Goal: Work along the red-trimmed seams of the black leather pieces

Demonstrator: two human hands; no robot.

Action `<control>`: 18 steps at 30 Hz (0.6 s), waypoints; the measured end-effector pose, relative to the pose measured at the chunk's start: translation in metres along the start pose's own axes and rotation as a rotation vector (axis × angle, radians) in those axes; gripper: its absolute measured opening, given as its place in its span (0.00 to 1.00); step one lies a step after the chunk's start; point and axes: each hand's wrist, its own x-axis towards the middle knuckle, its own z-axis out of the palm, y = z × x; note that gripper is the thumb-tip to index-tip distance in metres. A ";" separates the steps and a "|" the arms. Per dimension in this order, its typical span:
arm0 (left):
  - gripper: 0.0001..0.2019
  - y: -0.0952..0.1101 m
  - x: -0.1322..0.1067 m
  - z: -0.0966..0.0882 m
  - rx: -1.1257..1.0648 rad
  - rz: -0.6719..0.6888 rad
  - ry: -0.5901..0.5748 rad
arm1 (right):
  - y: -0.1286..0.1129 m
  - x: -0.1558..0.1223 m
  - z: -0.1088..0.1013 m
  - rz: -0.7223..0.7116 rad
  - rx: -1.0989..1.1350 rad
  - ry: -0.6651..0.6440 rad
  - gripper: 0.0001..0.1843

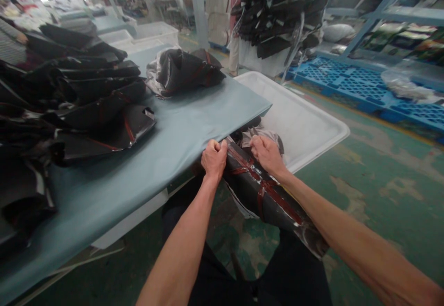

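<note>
A black glossy bundle (267, 195) crossed with red tape lies across my lap, slanting from the table edge down to the right. My left hand (214, 158) is closed in a fist on its upper left end, right at the edge of the grey-blue table (166, 149). My right hand (267, 154) is closed on the bundle's top, where crinkled clear film (255, 136) shows. Both forearms reach forward from the bottom of the view.
A tall stack of black pieces with red lines (76, 98) fills the table's left. Another taped bundle (189, 71) sits at its far end. A white plastic tub (312, 121) stands behind my hands. Blue pallets (364, 88) and hanging black pieces (280, 10) lie beyond.
</note>
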 end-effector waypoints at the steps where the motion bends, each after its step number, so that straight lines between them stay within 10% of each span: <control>1: 0.20 0.000 0.000 0.000 0.006 0.001 0.002 | -0.002 -0.001 0.000 -0.019 -0.007 0.043 0.33; 18: 0.18 -0.002 0.003 0.002 0.095 0.025 -0.004 | -0.059 -0.003 0.033 0.036 -0.971 -0.041 0.19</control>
